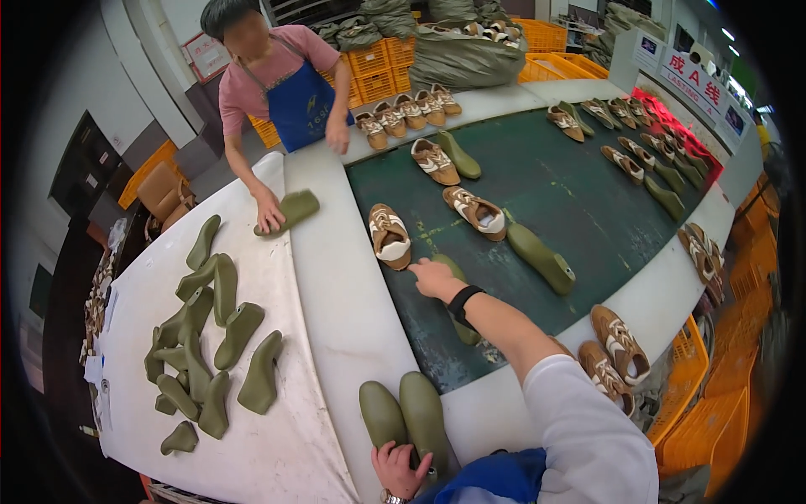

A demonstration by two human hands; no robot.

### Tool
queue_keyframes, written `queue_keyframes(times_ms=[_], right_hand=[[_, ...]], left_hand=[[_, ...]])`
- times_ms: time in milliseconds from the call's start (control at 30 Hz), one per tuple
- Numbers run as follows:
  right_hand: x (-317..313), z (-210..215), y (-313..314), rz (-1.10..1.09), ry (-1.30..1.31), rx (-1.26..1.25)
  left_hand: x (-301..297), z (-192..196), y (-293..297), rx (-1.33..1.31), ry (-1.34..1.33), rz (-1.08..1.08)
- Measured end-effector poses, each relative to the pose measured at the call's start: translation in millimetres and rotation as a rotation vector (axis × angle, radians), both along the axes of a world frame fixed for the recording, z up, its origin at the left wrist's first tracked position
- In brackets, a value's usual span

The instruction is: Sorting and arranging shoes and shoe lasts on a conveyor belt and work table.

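My right hand (438,280) reaches over the dark green belt, its index finger stretched toward the heel of a brown-and-white sneaker (389,237). The fingertip is at the heel; whether it touches, I cannot tell. Under my right forearm lies a green shoe last (453,315), partly hidden. At the near edge, my left hand (400,470) curls around the near ends of a pair of green shoe lasts (382,412) standing side by side on the white ledge. Farther along the belt are another sneaker (475,212) and a green last (541,258).
A heap of green lasts (197,336) covers part of the white-clothed table (294,395) at left. Across from me, a co-worker in a blue apron (298,109) has a hand on a last (294,212). Sneakers (621,340) stand on the right ledge; orange crates (684,378) sit below.
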State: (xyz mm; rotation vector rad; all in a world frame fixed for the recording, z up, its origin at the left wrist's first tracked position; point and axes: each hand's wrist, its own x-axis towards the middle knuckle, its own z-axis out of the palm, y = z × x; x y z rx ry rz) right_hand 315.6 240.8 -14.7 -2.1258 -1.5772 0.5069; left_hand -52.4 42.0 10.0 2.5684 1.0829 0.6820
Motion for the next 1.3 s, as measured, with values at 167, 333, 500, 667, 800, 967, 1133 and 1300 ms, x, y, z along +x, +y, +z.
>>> queue_keyframes(times_ms=[167,333,500,667,800,967,1133,1300], right_hand=[[-8.3,-3.9,-86.9,-0.054,-0.35,-0.512],[-29.0,-1.9,-129.4,-0.005,-0.211,-0.431],[-10.4,19.9,-178.0,0.108,0.081,-0.101],[6.7,134.4,-244.7,0.275,0.021,-0.211],[12.7,194.3,-343.3,0.213,0.392,-0.217],[-12.9,147.0,-451.9,0.161,0.388,-0.475],[-94.4,26.5,-507.2,-0.23,-0.274,-0.34],[-125.9,42.5,-484.2,-0.133,0.059,0.053]], left_hand=[[-1.3,-6.6,2.1,0.027,0.026,-0.011],[-3.4,-9.7,0.4,0.065,-0.003,-0.029],[-1.4,-7.7,2.1,0.086,-0.04,-0.07],[-4.0,-12.1,2.4,0.101,-0.052,-0.03],[-4.5,-21.0,6.9,0.116,-0.029,-0.046],[-5.9,-26.3,7.2,0.123,-0.031,-0.077],[-7.9,-31.1,9.8,0.137,0.022,-0.095],[-8.4,-21.4,14.5,0.086,0.119,-0.15]])
